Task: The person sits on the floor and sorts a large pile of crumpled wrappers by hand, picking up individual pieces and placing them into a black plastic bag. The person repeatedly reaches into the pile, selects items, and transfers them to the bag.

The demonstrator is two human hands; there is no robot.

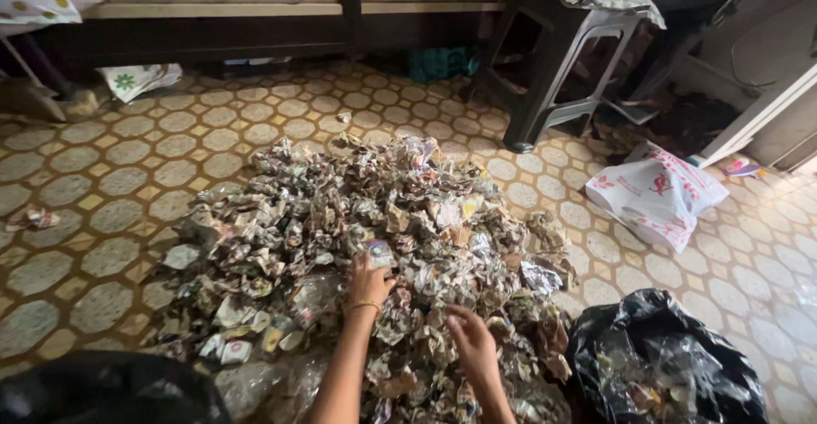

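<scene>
While fingertips sink in wrapper heap (pixel 357 245) | left hand (pixel 368 281), right hand (pixel 471 343)

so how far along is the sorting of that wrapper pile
Early on. Done: the black bag at right holds some clear plastic. In hand: the left hand grips a small piece on the pile; the right hand reaches into it. Left: nearly the whole heap, spread across the floor.

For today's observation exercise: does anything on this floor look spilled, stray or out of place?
Yes. A heap of crumpled wrappers covers the tiled floor, with the left hand and right hand in it. One stray scrap lies apart at the left.
</scene>
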